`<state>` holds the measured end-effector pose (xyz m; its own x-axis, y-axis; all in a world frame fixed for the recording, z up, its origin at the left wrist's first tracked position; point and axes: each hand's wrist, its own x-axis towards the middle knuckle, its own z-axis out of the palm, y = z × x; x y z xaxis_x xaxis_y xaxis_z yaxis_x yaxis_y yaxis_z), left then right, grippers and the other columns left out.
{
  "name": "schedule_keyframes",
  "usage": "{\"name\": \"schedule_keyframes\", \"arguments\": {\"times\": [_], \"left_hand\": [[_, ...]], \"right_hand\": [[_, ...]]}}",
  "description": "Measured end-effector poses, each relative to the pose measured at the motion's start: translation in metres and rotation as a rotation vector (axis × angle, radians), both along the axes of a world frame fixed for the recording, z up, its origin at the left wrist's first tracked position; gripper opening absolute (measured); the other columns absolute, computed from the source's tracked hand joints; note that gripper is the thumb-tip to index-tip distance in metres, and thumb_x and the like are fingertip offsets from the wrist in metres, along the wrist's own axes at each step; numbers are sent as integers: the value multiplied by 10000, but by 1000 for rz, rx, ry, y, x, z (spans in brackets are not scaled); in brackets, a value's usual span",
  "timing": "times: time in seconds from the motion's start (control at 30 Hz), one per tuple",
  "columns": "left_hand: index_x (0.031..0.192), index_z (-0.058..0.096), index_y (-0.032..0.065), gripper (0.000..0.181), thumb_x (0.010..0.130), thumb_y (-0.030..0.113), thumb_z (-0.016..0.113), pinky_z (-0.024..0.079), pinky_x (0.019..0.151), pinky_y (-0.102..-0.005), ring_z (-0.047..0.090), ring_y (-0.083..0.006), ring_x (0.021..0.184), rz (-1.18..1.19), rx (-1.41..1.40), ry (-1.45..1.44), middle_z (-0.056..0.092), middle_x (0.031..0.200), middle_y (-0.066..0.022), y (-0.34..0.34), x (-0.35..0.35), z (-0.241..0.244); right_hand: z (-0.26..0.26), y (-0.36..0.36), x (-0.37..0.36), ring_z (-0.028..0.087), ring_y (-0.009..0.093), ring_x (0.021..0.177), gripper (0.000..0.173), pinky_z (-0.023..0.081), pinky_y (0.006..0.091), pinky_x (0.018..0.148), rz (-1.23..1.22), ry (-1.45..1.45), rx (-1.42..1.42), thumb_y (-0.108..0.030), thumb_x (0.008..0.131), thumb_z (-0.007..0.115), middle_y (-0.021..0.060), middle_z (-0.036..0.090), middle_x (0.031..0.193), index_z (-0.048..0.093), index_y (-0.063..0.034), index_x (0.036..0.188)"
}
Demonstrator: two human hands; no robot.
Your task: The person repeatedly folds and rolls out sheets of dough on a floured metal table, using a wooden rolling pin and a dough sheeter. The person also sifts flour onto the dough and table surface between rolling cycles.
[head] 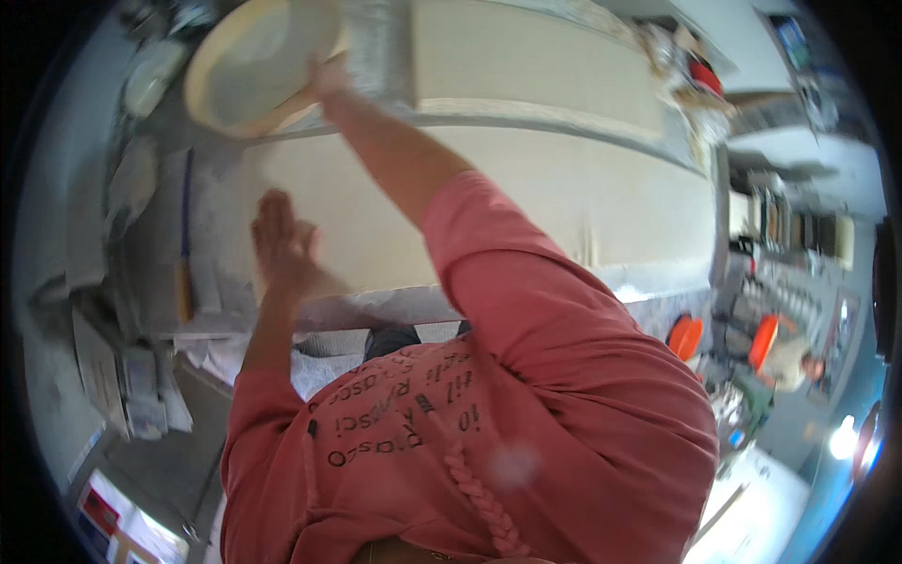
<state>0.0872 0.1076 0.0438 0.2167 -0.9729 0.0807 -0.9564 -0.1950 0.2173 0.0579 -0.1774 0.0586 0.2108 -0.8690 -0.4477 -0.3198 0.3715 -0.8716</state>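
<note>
My left hand (280, 243) is over the left end of a long, flat, cream-coloured slab (507, 190). Its fingers are extended and the thumb stands apart, with nothing in it. My right arm reaches across the slab towards a large round cream-coloured basin (204, 92) at the far left. Blurred by motion, my right hand (328, 79) is at the basin's near right rim; whether the fingers grip it cannot be made out. To the left of my left hand lies a long tool with a blue shaft and a wooden handle (184, 290).
Behind the near slab is a second cream slab (528, 60), with a grey strip of worktable (394, 307) along the front. Plastic bags and a red item (705, 76) crowd the far right end. A person (786, 363) stands away to the right, near orange objects (685, 338).
</note>
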Motion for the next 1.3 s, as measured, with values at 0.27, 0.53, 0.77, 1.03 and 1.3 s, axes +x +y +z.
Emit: {"name": "schedule_keyframes", "arguments": {"times": [0.27,0.53,0.77,1.03,1.3], "left_hand": [[1484,149,67,726,917,386,473,107,1140,-453,110,-299,1430,68,98,-94,131,1544,-153,-48,-34,-8],[1447,233,33,779,882,505,488,137,1128,-477,171,-344,1406,-365,-9,-10,203,1510,-194,-131,-222,12],[1434,264,22,773,865,478,519,152,1127,-470,198,-336,1395,-529,9,47,242,1490,-191,-187,-409,18],[1442,270,56,793,844,515,516,147,1134,-458,201,-302,1406,-697,299,150,235,1510,-147,-90,-471,39],[1466,201,46,765,879,441,493,106,1145,-463,164,-305,1417,379,159,-55,191,1525,-164,2,-297,17]], "right_hand": [[-2,146,-253,204,295,1397,686,130,526,1110,900,589,-995,-497,861,511,142,259,1499,345,-125,1413],[-8,10,-663,276,248,1371,605,239,467,1064,326,1190,-904,-489,907,474,87,361,1453,393,-150,1402],[-25,-40,-926,174,218,1420,595,190,503,1106,-163,1307,-394,-509,958,277,55,215,1536,257,-206,1470],[8,72,-717,214,259,1412,702,127,528,1109,537,774,-938,-431,888,512,99,243,1525,258,-140,1474],[7,170,-457,211,251,1402,694,152,531,1117,1045,253,-1003,-373,826,593,107,316,1477,355,-65,1401]]}}
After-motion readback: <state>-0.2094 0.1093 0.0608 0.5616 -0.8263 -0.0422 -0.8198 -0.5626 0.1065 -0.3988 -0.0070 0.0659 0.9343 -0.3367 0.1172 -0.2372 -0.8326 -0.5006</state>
